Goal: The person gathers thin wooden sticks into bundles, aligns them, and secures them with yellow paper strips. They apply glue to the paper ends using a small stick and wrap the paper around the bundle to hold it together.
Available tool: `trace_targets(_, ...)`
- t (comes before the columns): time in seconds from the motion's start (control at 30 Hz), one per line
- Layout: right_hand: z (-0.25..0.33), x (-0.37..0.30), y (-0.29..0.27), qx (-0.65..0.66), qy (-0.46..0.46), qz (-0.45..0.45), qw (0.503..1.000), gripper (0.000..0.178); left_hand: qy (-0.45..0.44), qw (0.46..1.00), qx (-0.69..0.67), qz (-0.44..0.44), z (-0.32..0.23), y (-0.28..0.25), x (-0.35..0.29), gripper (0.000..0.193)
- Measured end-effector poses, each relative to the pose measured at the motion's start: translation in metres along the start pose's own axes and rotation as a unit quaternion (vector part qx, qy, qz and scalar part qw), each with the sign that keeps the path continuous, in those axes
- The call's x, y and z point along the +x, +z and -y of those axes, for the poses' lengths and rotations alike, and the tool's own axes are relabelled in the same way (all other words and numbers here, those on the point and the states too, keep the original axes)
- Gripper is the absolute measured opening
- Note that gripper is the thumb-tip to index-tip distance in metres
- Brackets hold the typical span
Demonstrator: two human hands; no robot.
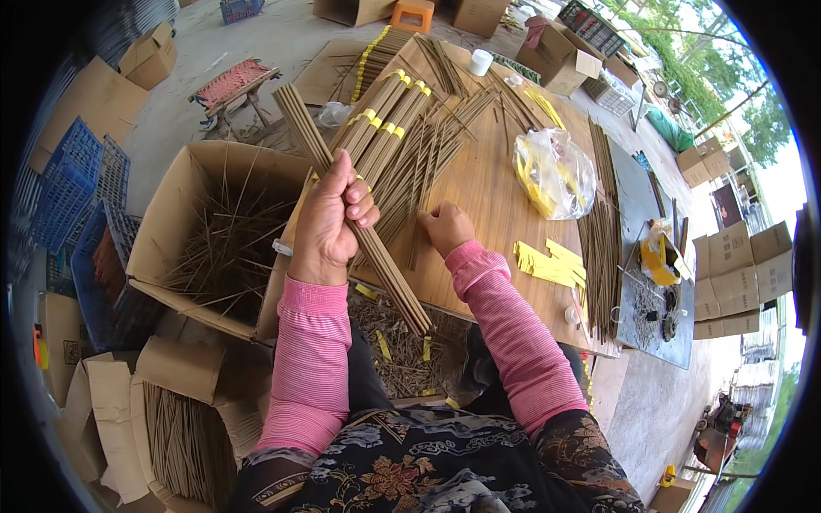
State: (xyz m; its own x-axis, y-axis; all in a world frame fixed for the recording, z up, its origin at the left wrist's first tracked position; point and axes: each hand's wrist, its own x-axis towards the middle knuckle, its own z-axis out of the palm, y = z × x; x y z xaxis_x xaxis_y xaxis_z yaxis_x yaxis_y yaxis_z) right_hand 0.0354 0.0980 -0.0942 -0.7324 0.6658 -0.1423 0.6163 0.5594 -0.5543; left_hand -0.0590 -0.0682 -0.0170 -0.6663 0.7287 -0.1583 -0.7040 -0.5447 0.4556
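My left hand [332, 221] is closed around a bundle of thin brown sticks [386, 275], which slants from upper left to lower right above the table's near edge. Fingers pinched together, my right hand [448, 228] rests at the loose brown sticks [440, 147] on the wooden table [492, 192]; a thin stick runs at its fingertips. Beyond my left hand lie several stick bundles [382, 120] wrapped with yellow bands. To the right of my right hand are flat yellow strips [552, 261] and a clear plastic bag [554, 173] with yellow strips inside.
A cardboard box [154, 248] of loose sticks stands left of the table, another box [180, 372] with sticks below it. A long row of sticks [603, 248] lines the table's right side, next to a dark board [663, 321] with a yellow container [658, 259]. Blue crates [73, 184] stand far left.
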Motion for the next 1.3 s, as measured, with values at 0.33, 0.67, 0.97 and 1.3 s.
trace_targets(0.33, -0.02, -0.001, -0.006, 0.081, -0.01, -0.072, 0.994, 0.023, 0.008, 0.996, 0.086, -0.03, 0.016, 0.0, 0.005, 0.033)
trace_targets(0.67, 0.045, -0.116, -0.065, 0.171, -0.29, -0.104, 0.936, 0.023, -0.046, 0.99, 0.126, -0.044, 0.03, 0.009, 0.002, 0.038)
trace_targets(0.97, 0.049, -0.12, -0.061, 0.065, -0.38, -0.132, 0.913, 0.023, -0.04, 0.996, 0.079, -0.026, 0.033, 0.004, 0.006, 0.036)
trace_targets(1.3, 0.048, -0.122, -0.059, 0.008, -0.408, -0.137, 0.902, 0.028, -0.019, 0.994, 0.091, -0.054, 0.036, 0.013, 0.002, 0.035)
